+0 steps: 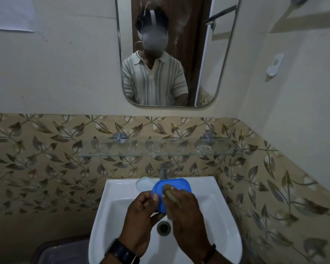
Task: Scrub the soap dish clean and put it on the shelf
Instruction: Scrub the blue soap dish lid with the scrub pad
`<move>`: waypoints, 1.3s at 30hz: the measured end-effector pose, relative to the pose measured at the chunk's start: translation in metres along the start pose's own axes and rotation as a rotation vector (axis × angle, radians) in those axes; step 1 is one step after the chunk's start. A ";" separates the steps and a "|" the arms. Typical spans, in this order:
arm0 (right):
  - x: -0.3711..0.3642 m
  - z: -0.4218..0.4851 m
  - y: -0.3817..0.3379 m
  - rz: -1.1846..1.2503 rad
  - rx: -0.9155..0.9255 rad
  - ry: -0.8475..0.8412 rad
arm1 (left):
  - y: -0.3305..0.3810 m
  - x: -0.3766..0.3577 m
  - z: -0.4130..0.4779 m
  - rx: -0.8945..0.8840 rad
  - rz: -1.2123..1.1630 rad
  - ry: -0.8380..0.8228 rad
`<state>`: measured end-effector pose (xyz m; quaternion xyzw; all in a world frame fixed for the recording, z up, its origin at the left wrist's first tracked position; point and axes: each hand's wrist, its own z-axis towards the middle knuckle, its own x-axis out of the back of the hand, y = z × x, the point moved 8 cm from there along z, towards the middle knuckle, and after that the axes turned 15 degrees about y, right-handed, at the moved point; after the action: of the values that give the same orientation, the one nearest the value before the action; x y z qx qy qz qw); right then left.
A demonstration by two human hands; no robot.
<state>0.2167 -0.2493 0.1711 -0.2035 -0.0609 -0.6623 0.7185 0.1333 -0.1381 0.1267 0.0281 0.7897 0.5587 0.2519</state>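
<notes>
I steady blue soap dish [167,189] in left hand [141,210]; right hand [181,204] grips scrubber [169,190]; press firm, cover corners.

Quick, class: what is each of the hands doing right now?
Left hand: closed, holding the blue soap dish over the sink.
Right hand: closed, pressing a scrubber on the dish.

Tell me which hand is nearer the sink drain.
Right, narrowly. The right hand sits just right of the drain, scrubbing the blue soap dish. The left hand holds the dish's edge, up and left of the drain.
</notes>
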 end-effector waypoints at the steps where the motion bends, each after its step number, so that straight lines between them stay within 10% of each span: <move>1: 0.002 0.006 0.003 -0.012 -0.021 0.004 | -0.001 -0.002 0.000 -0.011 0.005 -0.007; 5: 0.013 0.023 0.027 -0.053 -0.376 0.121 | -0.002 -0.010 0.001 -0.055 0.040 -0.053; 13: 0.003 0.028 0.001 0.149 0.061 -0.175 | 0.013 0.018 0.021 -0.053 -0.119 0.057; 17: 0.004 0.038 0.029 -0.040 -0.208 0.006 | 0.008 0.009 0.017 -0.044 -0.099 0.034; 23: -0.021 0.035 -0.005 0.153 0.037 -0.171 | 0.002 0.011 0.023 -0.015 -0.082 -0.004; 33: -0.011 0.042 0.018 -0.006 -0.159 -0.101 | 0.020 0.022 0.030 -0.139 -0.184 0.094; 39: -0.013 0.018 0.065 0.368 -0.958 0.038 | 0.037 0.020 0.028 -0.303 -0.099 0.054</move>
<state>0.2822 -0.2280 0.1691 -0.5053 0.2992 -0.4820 0.6503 0.1193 -0.0933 0.1453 -0.0643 0.7034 0.6587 0.2591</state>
